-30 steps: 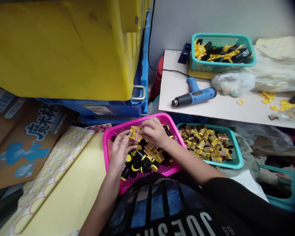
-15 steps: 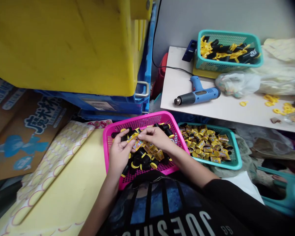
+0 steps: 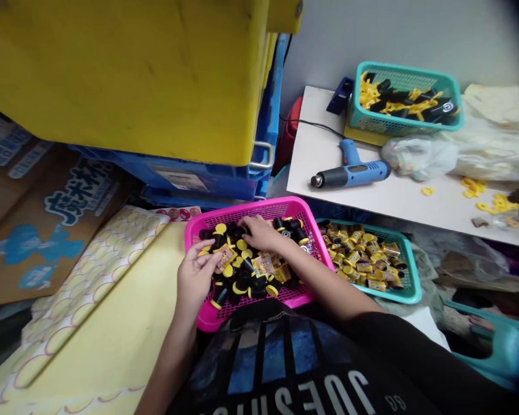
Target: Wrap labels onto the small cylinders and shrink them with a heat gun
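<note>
My left hand (image 3: 195, 271) pinches a small yellow printed plastic sleeve (image 3: 225, 257) between thumb and fingers, over the left side of a pink basket (image 3: 307, 295). Inside that basket lie several black tubes with yellow caps (image 3: 243, 282). My right hand (image 3: 262, 235) reaches down among the tubes at the back of the basket, fingers curled; whatever is at its fingertips is mostly hidden. More printed sleeves (image 3: 263, 264) lie on the tubes below my right wrist.
A teal basket of yellow-wrapped tubes (image 3: 363, 256) stands to the right. On the white table (image 3: 324, 206) lie a blue heat gun (image 3: 357, 174), yellow rings (image 3: 473, 185) and another teal basket (image 3: 384, 122). Yellow and blue crates (image 3: 155, 80) rise ahead. Cardboard (image 3: 69, 230) leans at left.
My hands were together over the basket, both at the printed sleeve. The right has let go and moved back down among the tubes; the left has shifted slightly left with the sleeve.
</note>
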Motion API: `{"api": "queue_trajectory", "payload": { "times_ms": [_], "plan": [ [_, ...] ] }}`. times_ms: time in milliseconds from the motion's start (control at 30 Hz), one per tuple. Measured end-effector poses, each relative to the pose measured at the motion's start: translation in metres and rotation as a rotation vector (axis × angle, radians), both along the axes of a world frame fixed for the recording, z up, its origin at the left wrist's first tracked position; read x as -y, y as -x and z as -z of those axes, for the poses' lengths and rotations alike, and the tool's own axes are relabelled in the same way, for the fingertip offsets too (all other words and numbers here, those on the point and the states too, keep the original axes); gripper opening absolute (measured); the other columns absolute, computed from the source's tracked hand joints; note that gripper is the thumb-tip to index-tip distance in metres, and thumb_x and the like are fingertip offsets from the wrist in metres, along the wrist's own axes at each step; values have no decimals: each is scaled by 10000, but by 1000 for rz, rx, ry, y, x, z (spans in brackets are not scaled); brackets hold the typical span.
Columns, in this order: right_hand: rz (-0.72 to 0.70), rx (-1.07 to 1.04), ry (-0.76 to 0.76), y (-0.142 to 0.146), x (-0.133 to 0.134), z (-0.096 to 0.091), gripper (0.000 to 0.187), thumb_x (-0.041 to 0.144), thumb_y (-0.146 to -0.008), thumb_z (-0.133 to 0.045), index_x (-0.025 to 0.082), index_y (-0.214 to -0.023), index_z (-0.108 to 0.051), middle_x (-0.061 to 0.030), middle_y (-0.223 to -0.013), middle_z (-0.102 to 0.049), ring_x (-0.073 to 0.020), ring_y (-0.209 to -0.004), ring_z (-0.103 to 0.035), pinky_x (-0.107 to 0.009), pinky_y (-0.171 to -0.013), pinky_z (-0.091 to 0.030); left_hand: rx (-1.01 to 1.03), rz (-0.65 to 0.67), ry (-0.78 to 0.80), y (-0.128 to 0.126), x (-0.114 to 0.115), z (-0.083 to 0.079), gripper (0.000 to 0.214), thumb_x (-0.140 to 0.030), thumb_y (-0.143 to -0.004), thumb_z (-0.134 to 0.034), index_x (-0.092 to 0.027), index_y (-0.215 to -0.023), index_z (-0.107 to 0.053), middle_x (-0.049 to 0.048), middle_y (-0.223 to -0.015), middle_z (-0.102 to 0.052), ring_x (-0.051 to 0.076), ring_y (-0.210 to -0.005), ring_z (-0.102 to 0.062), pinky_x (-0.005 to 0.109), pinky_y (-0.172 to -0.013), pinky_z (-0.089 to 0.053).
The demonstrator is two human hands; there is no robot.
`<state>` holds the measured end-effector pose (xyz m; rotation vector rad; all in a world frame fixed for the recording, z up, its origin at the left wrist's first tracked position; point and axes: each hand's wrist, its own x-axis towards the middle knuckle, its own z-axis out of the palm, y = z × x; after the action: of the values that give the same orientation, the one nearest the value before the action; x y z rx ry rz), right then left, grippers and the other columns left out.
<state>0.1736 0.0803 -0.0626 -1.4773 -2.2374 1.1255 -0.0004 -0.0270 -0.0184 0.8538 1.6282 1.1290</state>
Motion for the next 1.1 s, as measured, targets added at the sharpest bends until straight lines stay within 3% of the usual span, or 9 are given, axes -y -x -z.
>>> {"api": "queue_trajectory", "payload": {
  "times_ms": [133,267,367,467,533,733,867,1000,1100],
  "plan": [
    [-95,-51,46,9,-15,7,380,198,-698,-742,158,-1059,-629,-74,-999,-674,-208,-975,-532,-368,-891,-422,-9,-39,21,0,2,0,321,-378,-683,-754,-143,-901,-732,70,-890,-751,173,-788,-690,266,-736,-553],
    [-72,-167,23,-5,-6,-2,335,286,-730,-739,176,-1036,-656,-54,-1010,-657,-170,-930,-553,-366,-924,-418,53,-17,94,-1,3,0,401,-347,-633,-796,-153,-980,-742,63,-896,-758,193,-826,-700,289,-777,-562],
    [55,-495,234,-21,12,-12,388,358,-773,-695,190,-1118,-634,-49,-1033,-657,-139,-884,-594,-322,-853,-471,55,-42,82,-2,2,2,408,-337,-632,-798,-151,-991,-744,64,-878,-760,193,-791,-705,294,-760,-571],
    [121,-791,513,-33,31,-23,436,350,-722,-751,220,-1119,-629,-18,-1012,-669,-114,-901,-623,-275,-838,-492,2,-36,17,-1,2,3,355,-390,-697,-754,-165,-972,-755,64,-898,-760,171,-700,-693,284,-696,-577],
    [172,-890,572,-35,39,-30,465,303,-666,-800,234,-1091,-626,4,-988,-666,-97,-890,-628,-238,-800,-504,-17,9,-31,0,2,4,348,-427,-725,-732,-177,-964,-760,63,-921,-759,174,-702,-695,281,-680,-578],
    [164,-902,607,-32,42,-43,345,338,-668,-796,184,-936,-643,34,-767,-641,-59,-649,-586,-209,-650,-501,14,14,-94,-3,7,11,410,-508,-756,-703,-180,-996,-755,72,-940,-758,203,-797,-712,297,-750,-577],
    [117,-841,580,-33,40,-44,372,376,-661,-794,173,-938,-651,44,-697,-605,-65,-619,-558,-225,-645,-490,14,-5,-120,-6,8,10,397,-514,-777,-685,-188,-991,-756,69,-936,-758,205,-836,-713,293,-777,-574],
    [133,-794,467,-32,42,-42,390,384,-663,-791,168,-952,-644,32,-708,-597,-73,-628,-541,-231,-634,-463,-56,106,-132,-8,4,0,401,-527,-757,-695,-185,-955,-764,75,-973,-753,216,-883,-710,311,-837,-570],
    [135,-779,389,-27,47,-40,382,355,-664,-793,177,-968,-645,14,-760,-611,-93,-679,-566,-259,-680,-477,27,161,-64,-9,1,-7,476,-536,-697,-742,-169,-1000,-749,84,-972,-753,221,-846,-715,313,-775,-592]
  ]
}}
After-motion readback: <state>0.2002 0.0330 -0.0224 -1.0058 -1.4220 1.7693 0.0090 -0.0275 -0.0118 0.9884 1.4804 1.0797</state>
